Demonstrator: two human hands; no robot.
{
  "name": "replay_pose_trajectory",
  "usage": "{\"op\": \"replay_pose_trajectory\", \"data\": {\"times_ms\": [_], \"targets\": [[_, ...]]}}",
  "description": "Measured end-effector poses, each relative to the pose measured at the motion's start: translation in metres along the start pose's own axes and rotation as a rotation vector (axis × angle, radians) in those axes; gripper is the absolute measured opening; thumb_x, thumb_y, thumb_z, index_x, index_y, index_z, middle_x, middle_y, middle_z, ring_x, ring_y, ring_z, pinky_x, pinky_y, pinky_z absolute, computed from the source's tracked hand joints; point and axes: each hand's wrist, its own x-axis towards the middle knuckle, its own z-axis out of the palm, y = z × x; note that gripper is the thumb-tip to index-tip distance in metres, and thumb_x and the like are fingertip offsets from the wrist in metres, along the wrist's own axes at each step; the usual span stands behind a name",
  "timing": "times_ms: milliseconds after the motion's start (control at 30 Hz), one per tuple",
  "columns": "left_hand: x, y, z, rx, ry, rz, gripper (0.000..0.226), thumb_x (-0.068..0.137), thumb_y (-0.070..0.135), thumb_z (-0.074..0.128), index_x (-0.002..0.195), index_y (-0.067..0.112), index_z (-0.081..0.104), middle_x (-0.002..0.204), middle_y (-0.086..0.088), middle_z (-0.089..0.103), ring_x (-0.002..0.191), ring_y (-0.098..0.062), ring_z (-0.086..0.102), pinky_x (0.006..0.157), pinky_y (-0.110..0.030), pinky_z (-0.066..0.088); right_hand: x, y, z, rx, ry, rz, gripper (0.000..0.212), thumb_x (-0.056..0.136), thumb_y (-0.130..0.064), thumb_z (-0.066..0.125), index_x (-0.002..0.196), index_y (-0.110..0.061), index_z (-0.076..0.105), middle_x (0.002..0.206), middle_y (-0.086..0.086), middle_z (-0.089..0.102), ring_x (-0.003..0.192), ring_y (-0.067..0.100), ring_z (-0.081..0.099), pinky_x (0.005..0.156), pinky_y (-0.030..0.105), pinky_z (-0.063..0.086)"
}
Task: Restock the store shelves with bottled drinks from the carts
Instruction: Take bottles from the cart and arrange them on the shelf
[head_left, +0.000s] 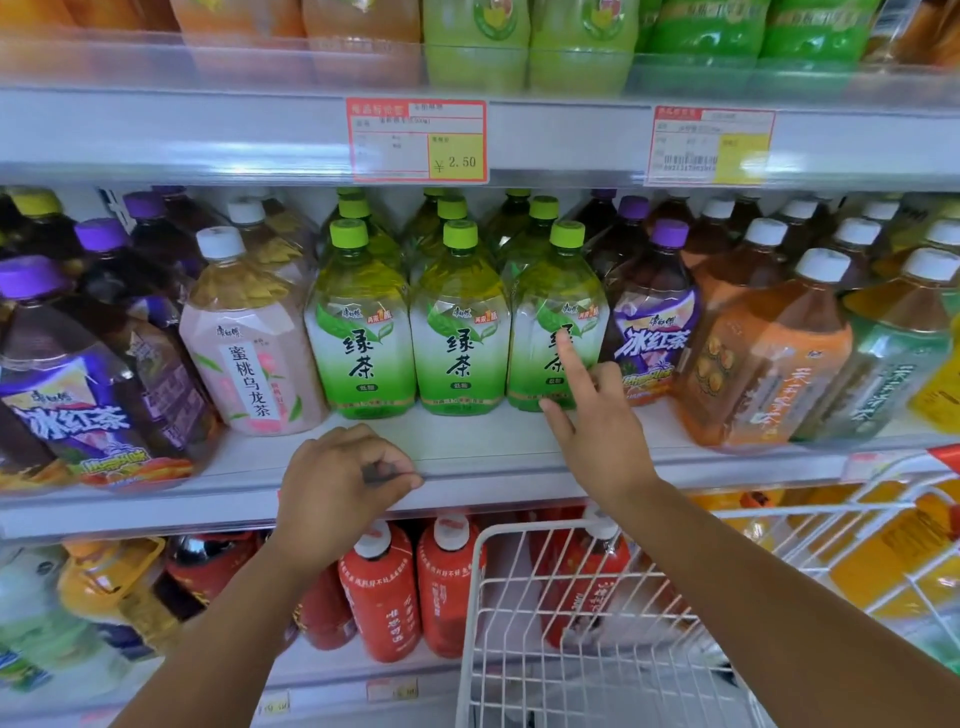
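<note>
Bottles hemmed in three lime-capped green tea bottles (460, 322) on the white metal shelf (467, 452): a pink-labelled peach tea bottle (244, 343) to the left, a purple-capped dark tea bottle (652, 322) to the right. My right grip (597, 426), holding nothing, touched the rightmost with one straight forefinger. My left grip (343, 478) rested curled and empty on the shelf edge. A white wire cart (530, 526) stood below.

Head view, close, facing shelf (467, 467), angled slightly down.

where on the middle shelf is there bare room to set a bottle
Bare: front strip of the middle shelf, before the green tea bottles, between left hand and right hand. Crowded: purple-cap bottles left and orange-label bottle right stand at the edge; rows behind are packed.
</note>
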Motion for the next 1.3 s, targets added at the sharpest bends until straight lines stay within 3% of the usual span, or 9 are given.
{"op": "replay_pose_trajectory", "data": {"times_ms": [133, 200, 300, 533, 700, 867, 1000, 1133, 1300], "targets": [[0.0, 0.006, -0.004, 0.017, -0.038, -0.061, 0.014, 0.071, 0.037, 0.085, 0.073, 0.036, 0.072, 0.073, 0.015, 0.062, 0.073, -0.002, 0.059, 0.068, -0.035, 0.051, -0.001, -0.002, -0.017, 0.085, -0.132, 0.024, 0.07, 0.098, -0.035, 0.049, 0.152, -0.039, 0.005, 0.115, 0.002, 0.038, 0.088, 0.02, 0.049, 0.079, 0.03, 0.044], [-0.001, 0.013, -0.007, 0.063, -0.023, -0.07, 0.018, 0.072, 0.043, 0.08, 0.085, 0.034, 0.074, 0.081, 0.013, 0.062, 0.078, -0.008, 0.059, 0.073, -0.038, 0.052, -0.008, -0.003, -0.038, 0.077, -0.163, -0.034, 0.062, 0.097, -0.037, 0.049, 0.151, -0.035, 0.019, 0.116, 0.0, 0.042, 0.097, 0.017, 0.047, 0.079, 0.027, 0.037], [-0.011, 0.037, -0.005, 0.143, 0.023, 0.029, 0.053, 0.073, 0.054, 0.059, 0.117, 0.025, 0.068, 0.102, 0.001, 0.062, 0.096, -0.024, 0.055, 0.087, -0.038, 0.045, -0.03, 0.003, -0.083, 0.07, -0.258, -0.056, 0.044, 0.095, -0.041, 0.051, 0.137, -0.029, 0.048, 0.104, -0.007, 0.052, 0.095, 0.011, 0.053, 0.086, 0.028, 0.043], [-0.047, 0.138, 0.026, -0.228, -0.371, 0.325, 0.041, 0.082, 0.053, 0.054, 0.117, 0.036, 0.064, 0.117, 0.02, 0.056, 0.112, 0.004, 0.048, 0.097, -0.002, 0.027, -0.11, 0.047, -0.186, -0.184, -1.109, 0.126, 0.027, 0.091, -0.057, 0.046, 0.101, -0.036, 0.061, 0.083, -0.017, 0.058, 0.075, -0.004, 0.054, 0.066, 0.014, 0.038], [-0.066, 0.177, 0.067, -0.302, -0.645, 0.498, 0.049, 0.081, 0.065, 0.048, 0.123, 0.044, 0.058, 0.124, 0.039, 0.04, 0.121, 0.015, 0.039, 0.099, 0.002, 0.021, -0.171, 0.084, -0.213, -0.368, -1.411, 0.353, 0.031, 0.086, -0.066, 0.049, 0.092, -0.035, 0.053, 0.088, -0.006, 0.063, 0.082, 0.012, 0.059, 0.079, 0.031, 0.049], [-0.076, 0.185, 0.09, -0.331, -0.733, 0.479, 0.034, 0.088, 0.052, 0.062, 0.121, 0.045, 0.057, 0.124, 0.034, 0.047, 0.118, 0.013, 0.044, 0.1, -0.004, 0.03, -0.212, 0.089, -0.199, -0.355, -1.379, 0.457, 0.049, 0.085, -0.059, 0.056, 0.12, -0.028, 0.042, 0.111, 0.003, 0.058, 0.093, 0.022, 0.062, 0.081, 0.04, 0.053], [-0.079, 0.174, 0.094, -0.3, -0.802, 0.355, 0.033, 0.087, 0.045, 0.066, 0.116, 0.053, 0.053, 0.123, 0.035, 0.049, 0.11, 0.017, 0.047, 0.091, -0.007, 0.04, -0.209, 0.085, -0.19, -0.268, -1.191, 0.39, 0.028, 0.084, -0.042, 0.067, 0.102, -0.03, 0.05, 0.084, -0.008, 0.048, 0.073, 0.01, 0.046, 0.06, 0.029, 0.034], [-0.078, 0.173, 0.089, -0.332, -0.857, 0.234, 0.055, 0.08, 0.046, 0.074, 0.125, 0.055, 0.045, 0.12, 0.038, 0.045, 0.106, 0.021, 0.046, 0.087, -0.007, 0.042, -0.191, 0.067, -0.187, -0.123, -0.991, 0.323, 0.022, 0.074, -0.035, 0.07, 0.092, -0.037, 0.059, 0.078, -0.013, 0.055, 0.075, 0.001, 0.049, 0.065, 0.024, 0.041], [-0.076, 0.19, 0.076, -0.42, -0.958, 0.204, 0.087, 0.072, 0.043, 0.083, 0.14, 0.055, 0.03, 0.122, 0.042, 0.039, 0.109, 0.022, 0.042, 0.1, -0.015, 0.04, -0.147, 0.022, -0.201, 0.063, -0.763, 0.123, 0.026, 0.065, -0.027, 0.074, 0.088, -0.035, 0.064, 0.084, -0.015, 0.063, 0.078, 0.004, 0.058, 0.067, 0.023, 0.048]]}}
